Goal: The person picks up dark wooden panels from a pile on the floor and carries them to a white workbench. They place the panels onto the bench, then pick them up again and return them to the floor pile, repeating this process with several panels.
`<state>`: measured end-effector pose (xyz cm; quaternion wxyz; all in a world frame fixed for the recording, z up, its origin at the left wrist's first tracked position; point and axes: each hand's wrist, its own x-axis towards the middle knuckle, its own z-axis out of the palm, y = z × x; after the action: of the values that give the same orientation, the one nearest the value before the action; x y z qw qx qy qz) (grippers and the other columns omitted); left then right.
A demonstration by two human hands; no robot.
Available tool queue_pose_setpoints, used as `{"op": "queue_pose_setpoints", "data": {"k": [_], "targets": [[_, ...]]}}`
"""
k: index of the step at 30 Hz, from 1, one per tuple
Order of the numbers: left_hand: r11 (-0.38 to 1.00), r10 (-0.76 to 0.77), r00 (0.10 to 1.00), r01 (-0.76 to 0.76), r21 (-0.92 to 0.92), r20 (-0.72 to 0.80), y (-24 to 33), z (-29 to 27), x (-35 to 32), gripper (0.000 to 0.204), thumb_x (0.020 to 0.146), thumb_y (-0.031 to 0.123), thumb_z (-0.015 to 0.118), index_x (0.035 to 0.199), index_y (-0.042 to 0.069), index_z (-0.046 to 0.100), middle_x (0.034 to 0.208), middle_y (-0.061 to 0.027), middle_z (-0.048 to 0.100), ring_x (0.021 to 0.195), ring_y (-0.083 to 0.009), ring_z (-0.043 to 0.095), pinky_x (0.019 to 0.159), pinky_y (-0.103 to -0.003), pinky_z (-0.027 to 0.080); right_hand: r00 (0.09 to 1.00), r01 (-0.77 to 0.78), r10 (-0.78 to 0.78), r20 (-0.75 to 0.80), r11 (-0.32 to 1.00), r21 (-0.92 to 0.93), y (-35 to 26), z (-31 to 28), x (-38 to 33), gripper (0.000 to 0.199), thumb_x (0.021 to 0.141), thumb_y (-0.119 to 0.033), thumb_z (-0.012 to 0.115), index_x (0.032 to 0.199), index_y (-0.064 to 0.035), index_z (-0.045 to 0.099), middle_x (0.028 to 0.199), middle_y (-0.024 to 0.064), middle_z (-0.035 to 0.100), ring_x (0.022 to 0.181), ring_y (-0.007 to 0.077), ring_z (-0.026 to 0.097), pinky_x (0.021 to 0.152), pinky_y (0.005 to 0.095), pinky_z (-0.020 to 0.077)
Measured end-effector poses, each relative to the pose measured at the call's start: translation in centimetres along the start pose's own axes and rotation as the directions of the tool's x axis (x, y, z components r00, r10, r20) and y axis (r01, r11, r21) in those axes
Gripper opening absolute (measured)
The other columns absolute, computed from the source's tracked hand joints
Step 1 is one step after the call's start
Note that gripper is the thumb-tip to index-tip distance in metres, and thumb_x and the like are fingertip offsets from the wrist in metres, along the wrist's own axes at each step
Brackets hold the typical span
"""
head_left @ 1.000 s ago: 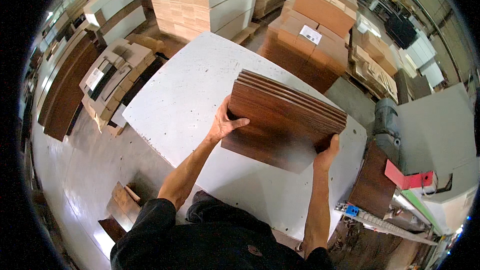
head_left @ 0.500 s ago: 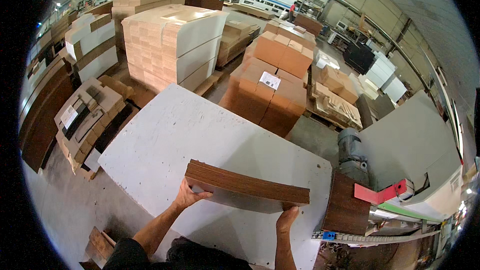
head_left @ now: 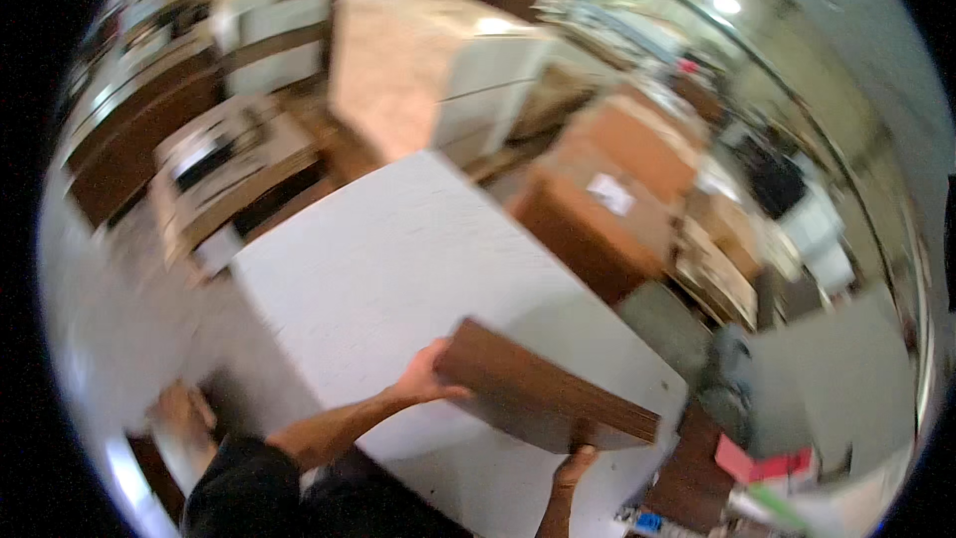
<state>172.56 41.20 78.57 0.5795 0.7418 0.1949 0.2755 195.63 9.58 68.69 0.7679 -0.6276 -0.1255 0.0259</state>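
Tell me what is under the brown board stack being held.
Under the brown board stack, gripped by the left hand and right hand, lies the white table. The covered patch of tabletop cannot be seen.

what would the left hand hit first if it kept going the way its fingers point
The left hand already grips the end of the stack of brown boards, so it meets those at once. Beyond them lies the white table; the blur hides depth.

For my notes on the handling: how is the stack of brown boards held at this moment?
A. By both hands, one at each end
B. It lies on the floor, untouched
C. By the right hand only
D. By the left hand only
A: the left hand grips one end of the stack of brown boards and the right hand supports the other end, above the white table.
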Motion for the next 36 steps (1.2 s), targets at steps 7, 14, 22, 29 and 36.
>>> {"op": "queue_pose_setpoints", "data": {"k": [7, 14, 22, 29, 36], "targets": [[0.988, -0.043, 0.955, -0.002, -0.152, -0.294, 5.2, 5.9, -8.9, 0.080, 0.064, 0.042, 0.095, 0.118, 0.002, 0.052, 0.105, -0.0147, 0.065, 0.100, -0.0197, 0.061, 0.084, -0.039, 0.052, 0.987, 0.034, 0.006, 0.161, 0.969, -0.245, -3.4, -3.1, 2.9, 0.072, 0.099, -0.054, 0.044, 0.138, 0.0063, 0.050, 0.141, 0.0253, 0.049, 0.126, 0.0410, 0.050, 0.107, 0.0495, 0.0391], [0.970, -0.154, 0.799, 0.011, -0.242, -0.582, 10.3, 8.2, -23.0, 0.073, 0.064, 0.043, 0.093, 0.106, 0.000, 0.051, 0.096, -0.0177, 0.059, 0.090, -0.0292, 0.060, 0.076, -0.043, 0.047, 0.820, -0.008, 0.027, 0.571, 0.999, -0.036, -15.7, 1.7, -6.5, 0.095, 0.093, -0.073, 0.043, 0.142, 0.0079, 0.046, 0.147, 0.0224, 0.047, 0.127, 0.0435, 0.046, 0.112, 0.0546, 0.0321], [0.854, -0.503, 0.467, 0.399, -0.335, -0.728, 12.1, 7.9, -37.4, 0.089, 0.065, 0.055, 0.088, 0.124, -0.003, 0.054, 0.111, -0.0203, 0.066, 0.106, -0.0311, 0.063, 0.089, -0.041, 0.051, 0.532, -0.101, 0.181, 0.827, 0.983, -0.150, -21.2, 5.2, -17.2, 0.079, 0.100, -0.058, 0.045, 0.144, 0.0067, 0.044, 0.148, 0.0231, 0.047, 0.135, 0.0388, 0.043, 0.116, 0.0440, 0.0305], [0.747, -0.587, 0.114, 0.459, -0.481, -0.802, 11.2, 3.1, -50.4, 0.113, 0.059, 0.075, 0.079, 0.126, -0.012, 0.052, 0.122, -0.0291, 0.060, 0.114, -0.0383, 0.059, 0.094, -0.046, 0.049, 0.197, 0.107, 0.308, 0.931, 0.937, -0.332, -25.7, 11.7, -29.6, 0.073, 0.102, -0.054, 0.044, 0.145, 0.0059, 0.044, 0.148, 0.0229, 0.047, 0.137, 0.0369, 0.042, 0.118, 0.0391, 0.0290], [0.645, -0.700, -0.111, 0.324, -0.692, -0.705, 9.6, -1.6, -65.6, 0.107, 0.056, 0.071, 0.082, 0.124, -0.009, 0.060, 0.120, -0.0263, 0.065, 0.116, -0.0369, 0.061, 0.099, -0.042, 0.048, -0.118, 0.548, 0.430, 0.895, 0.780, -0.303, -24.5, 16.6, -43.7, 0.070, 0.102, -0.051, 0.048, 0.143, 0.0052, 0.045, 0.143, 0.0222, 0.050, 0.130, 0.0360, 0.048, 0.112, 0.0405, 0.0351]]}}
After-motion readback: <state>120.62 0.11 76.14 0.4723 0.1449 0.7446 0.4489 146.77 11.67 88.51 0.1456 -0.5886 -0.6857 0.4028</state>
